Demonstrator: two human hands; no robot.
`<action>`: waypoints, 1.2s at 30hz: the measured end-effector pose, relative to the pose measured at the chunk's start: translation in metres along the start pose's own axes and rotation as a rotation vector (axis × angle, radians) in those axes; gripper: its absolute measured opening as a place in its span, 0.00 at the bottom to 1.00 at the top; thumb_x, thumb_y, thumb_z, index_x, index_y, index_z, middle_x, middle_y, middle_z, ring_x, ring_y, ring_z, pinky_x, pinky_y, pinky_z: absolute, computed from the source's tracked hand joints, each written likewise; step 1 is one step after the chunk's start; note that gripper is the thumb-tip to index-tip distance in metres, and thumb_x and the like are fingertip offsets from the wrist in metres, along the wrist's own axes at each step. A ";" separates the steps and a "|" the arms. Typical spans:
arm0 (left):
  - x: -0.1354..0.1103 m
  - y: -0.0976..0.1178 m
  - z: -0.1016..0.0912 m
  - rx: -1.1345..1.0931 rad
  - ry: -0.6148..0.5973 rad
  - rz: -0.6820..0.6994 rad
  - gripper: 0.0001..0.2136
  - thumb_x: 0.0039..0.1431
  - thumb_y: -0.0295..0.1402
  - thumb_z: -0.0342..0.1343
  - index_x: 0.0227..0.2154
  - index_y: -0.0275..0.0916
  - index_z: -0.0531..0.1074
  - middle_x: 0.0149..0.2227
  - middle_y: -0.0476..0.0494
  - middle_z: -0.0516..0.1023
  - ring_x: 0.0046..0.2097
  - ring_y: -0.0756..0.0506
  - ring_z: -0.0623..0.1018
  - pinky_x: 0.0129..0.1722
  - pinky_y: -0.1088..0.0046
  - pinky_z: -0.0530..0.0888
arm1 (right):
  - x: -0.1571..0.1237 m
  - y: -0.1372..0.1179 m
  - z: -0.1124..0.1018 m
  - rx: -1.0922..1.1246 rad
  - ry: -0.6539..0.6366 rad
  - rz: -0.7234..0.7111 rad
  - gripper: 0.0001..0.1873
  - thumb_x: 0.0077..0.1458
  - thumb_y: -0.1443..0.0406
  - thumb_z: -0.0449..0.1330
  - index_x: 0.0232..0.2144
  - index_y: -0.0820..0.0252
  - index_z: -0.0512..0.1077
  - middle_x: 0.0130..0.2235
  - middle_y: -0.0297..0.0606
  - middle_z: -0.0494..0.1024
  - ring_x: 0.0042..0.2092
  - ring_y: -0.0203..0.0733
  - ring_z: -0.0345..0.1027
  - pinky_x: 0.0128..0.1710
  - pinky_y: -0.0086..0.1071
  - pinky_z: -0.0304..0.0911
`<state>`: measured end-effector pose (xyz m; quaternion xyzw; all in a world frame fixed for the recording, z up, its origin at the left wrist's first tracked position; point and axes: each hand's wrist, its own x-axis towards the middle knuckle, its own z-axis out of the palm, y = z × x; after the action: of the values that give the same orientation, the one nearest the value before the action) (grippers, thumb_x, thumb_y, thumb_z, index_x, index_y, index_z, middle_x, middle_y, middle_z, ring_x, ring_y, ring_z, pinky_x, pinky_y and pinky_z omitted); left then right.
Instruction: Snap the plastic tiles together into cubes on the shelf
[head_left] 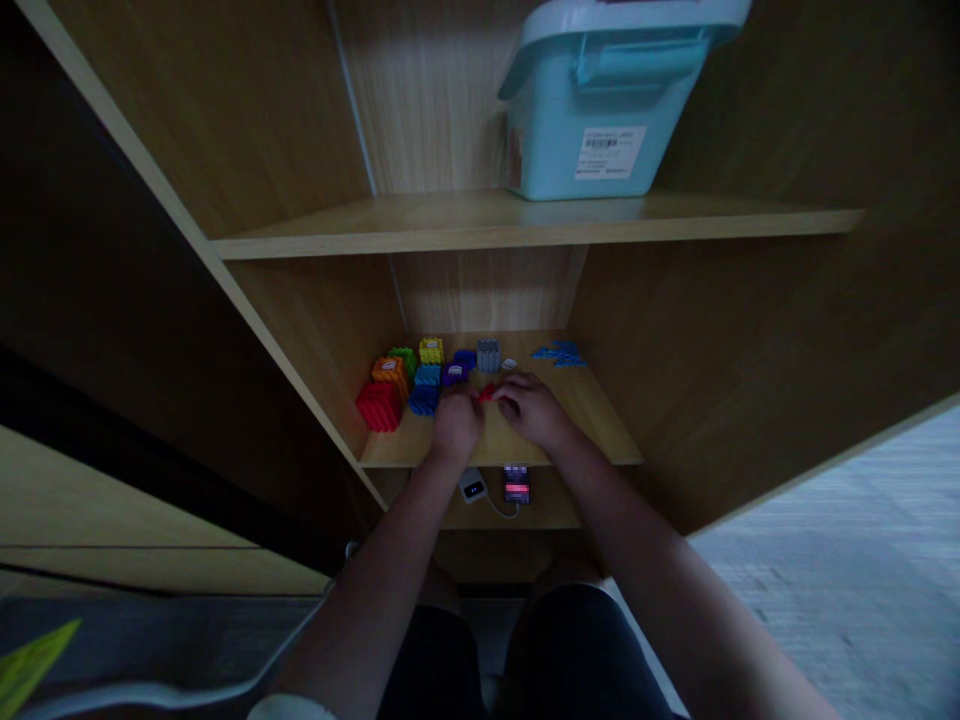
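Note:
Both my hands reach into a low wooden shelf (600,425). My left hand (455,420) and my right hand (529,408) are curled together around a small red piece (487,392) held between their fingertips. Left of them stand several small coloured ribbed blocks: a red block (379,405), an orange block (390,372), a green block (405,356), a yellow block (431,350), blue blocks (425,390), a purple block (454,373) and a grey block (488,354). Loose blue pieces (558,353) lie at the back right of the shelf.
A pale blue lidded plastic bin (600,100) with a label sits on the shelf above. Below the low shelf lie a small white device (473,487) with a cable and a dark gadget (516,484). My knees are at the bottom. Pale floor lies to the right.

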<state>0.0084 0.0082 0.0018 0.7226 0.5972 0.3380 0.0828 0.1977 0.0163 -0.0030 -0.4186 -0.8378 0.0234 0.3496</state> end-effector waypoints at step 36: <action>-0.005 0.006 -0.006 0.017 0.010 -0.059 0.09 0.66 0.27 0.54 0.42 0.37 0.80 0.43 0.35 0.85 0.47 0.41 0.83 0.51 0.69 0.76 | 0.004 0.023 -0.009 -0.316 0.209 0.598 0.15 0.65 0.63 0.55 0.47 0.62 0.79 0.51 0.55 0.79 0.53 0.57 0.72 0.58 0.47 0.66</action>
<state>0.0096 0.0003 0.0076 0.7037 0.6216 0.3339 0.0837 0.2170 0.0320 -0.0018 -0.6944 -0.6312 -0.0482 0.3420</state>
